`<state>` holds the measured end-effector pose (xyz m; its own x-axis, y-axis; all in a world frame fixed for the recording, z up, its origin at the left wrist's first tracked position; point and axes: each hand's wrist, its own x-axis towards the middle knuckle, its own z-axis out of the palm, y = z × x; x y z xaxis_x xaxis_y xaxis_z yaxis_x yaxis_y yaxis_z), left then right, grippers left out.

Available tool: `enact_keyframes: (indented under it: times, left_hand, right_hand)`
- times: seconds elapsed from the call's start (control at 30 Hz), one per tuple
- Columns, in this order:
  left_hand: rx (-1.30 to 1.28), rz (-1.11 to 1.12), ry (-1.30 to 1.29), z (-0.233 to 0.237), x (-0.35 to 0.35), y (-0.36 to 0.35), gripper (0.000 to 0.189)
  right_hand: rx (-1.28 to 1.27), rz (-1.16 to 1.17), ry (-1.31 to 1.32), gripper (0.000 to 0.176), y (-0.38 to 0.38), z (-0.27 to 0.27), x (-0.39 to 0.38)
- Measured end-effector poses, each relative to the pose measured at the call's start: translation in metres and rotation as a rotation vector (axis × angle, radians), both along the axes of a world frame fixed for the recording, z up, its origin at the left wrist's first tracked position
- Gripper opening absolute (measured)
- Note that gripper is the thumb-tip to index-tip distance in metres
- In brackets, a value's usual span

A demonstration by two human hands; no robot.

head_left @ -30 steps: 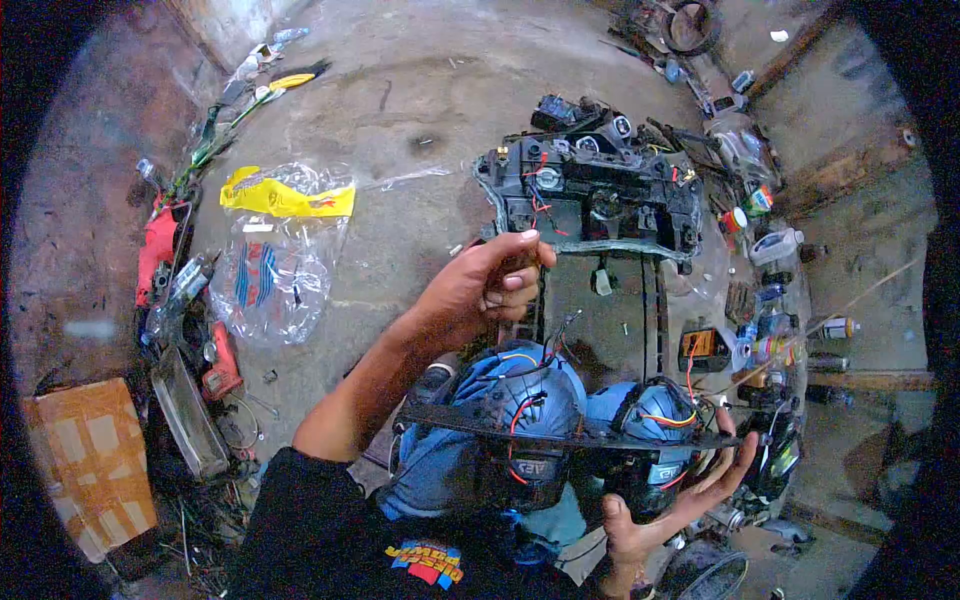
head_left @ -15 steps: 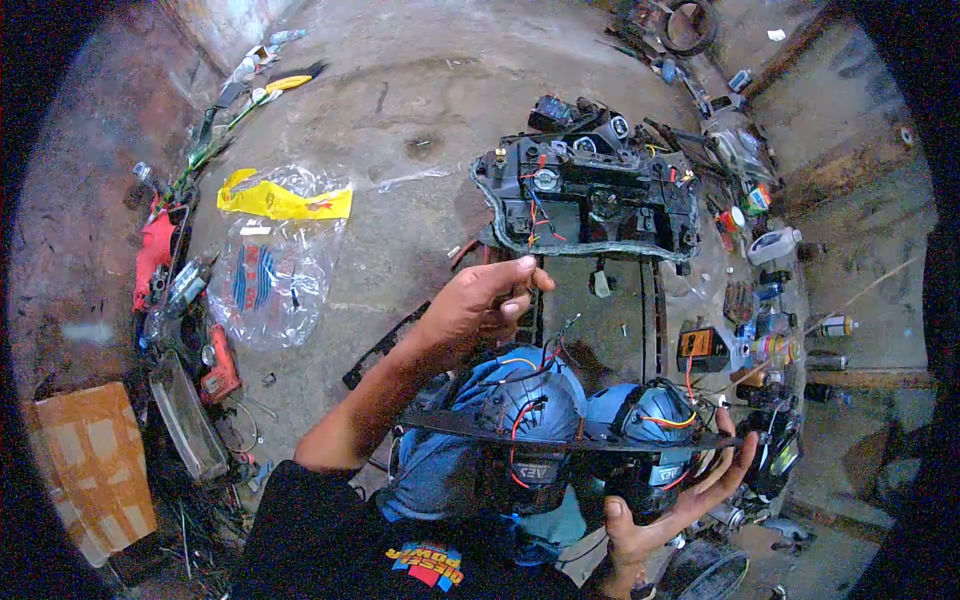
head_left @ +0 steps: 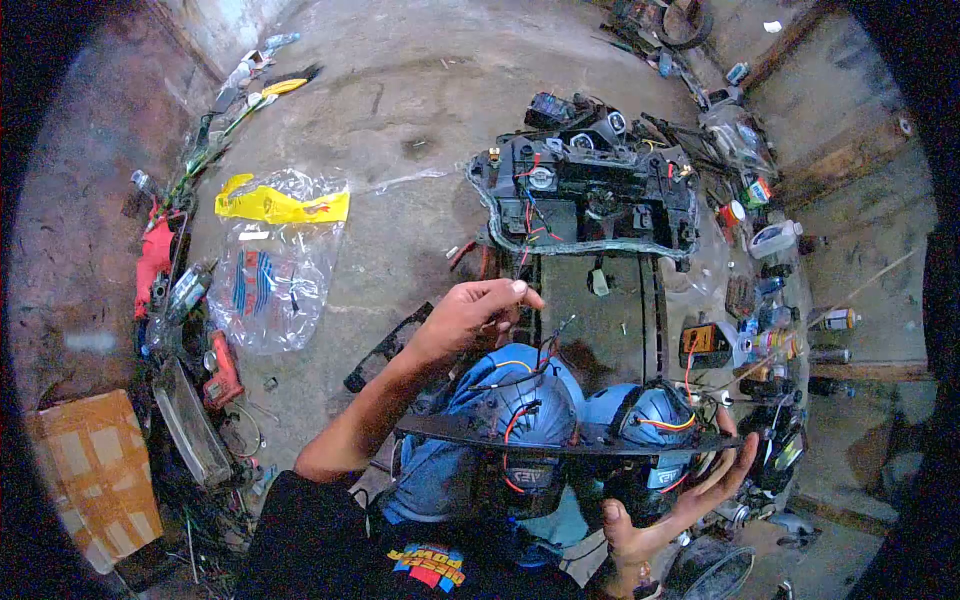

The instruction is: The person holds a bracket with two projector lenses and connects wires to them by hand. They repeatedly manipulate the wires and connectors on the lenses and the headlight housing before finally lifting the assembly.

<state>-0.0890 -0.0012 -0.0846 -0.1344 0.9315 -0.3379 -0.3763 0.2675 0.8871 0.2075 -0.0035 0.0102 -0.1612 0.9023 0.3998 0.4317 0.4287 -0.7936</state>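
1. The left hand [head_left: 478, 312] is raised beyond the near blue cloth, fingers curled in and thumb brought toward them; whether a wire is pinched there cannot be told.
2. The panel [head_left: 470, 432], a long black strip, is grasped at its right end by the right hand [head_left: 680, 515], with the thumb low on the left and the fingers spread to the right.
3. Two round units are set in the panel side by side: the left unit [head_left: 532, 408] and the right unit [head_left: 655, 415]. Red and yellow wires are looped over both.
4. On the floor [head_left: 400, 240], beyond the left hand, the housing [head_left: 600, 205] is laid open, with its rim coated in grey. Red and blue wires [head_left: 530, 215] are hung from its left part toward the left hand.
5. A dark strip [head_left: 385, 352] is seen on the floor, just left of the left forearm.
6. At far left, a clear bag [head_left: 300, 300] is spread out with a yellow wrapper [head_left: 285, 205] at its far end. Nearer, a red drill [head_left: 222, 372] and a taped carton [head_left: 98, 470] are placed.
7. To the right, a black-and-orange box [head_left: 706, 345] is stood near a row of bottles and cans, with a clear jug [head_left: 775, 238] farther off.
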Motion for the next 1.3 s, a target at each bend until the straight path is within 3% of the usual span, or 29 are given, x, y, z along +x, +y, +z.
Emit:
enact_keyframes:
  times: [0.33, 0.53, 0.77, 0.97, 1.1, 1.2, 1.3]
  left_hand:
    - [-0.043, 0.025, -0.049, 0.005, -0.001, -0.003, 0.042]
    - [0.019, 0.013, 0.094, -0.001, -0.006, -0.005, 0.036]
    - [0.15, 0.08, 0.578, 0.01, -0.014, -0.002, 0.031]
    - [0.137, 0.1, 0.625, 0.02, -0.03, 0.005, 0.028]
    - [0.341, 0.256, 0.78, 0.005, -0.043, 0.016, 0.027]
    - [0.431, 0.22, 0.9, 0.035, -0.046, 0.024, 0.03]
    - [0.486, 0.183, 0.868, 0.026, -0.062, 0.04, 0.036]
  right_hand:
    - [-0.024, 0.047, 0.047, 0.151, 0.003, -0.003, 0.003]
    - [-0.011, 0.023, 0.031, 0.15, 0.0, -0.003, 0.001]
    - [-0.037, 0.164, 0.092, 0.143, 0.006, 0.007, 0.003]
    - [-0.003, 0.186, 0.101, 0.142, 0.008, 0.004, 0.003]
    - [-0.036, 0.179, 0.117, 0.142, 0.007, 0.002, 0.004]
    - [-0.066, 0.19, 0.175, 0.142, 0.008, 0.003, 0.0]
    - [0.027, 0.147, 0.042, 0.145, 0.014, 0.004, 0.002]
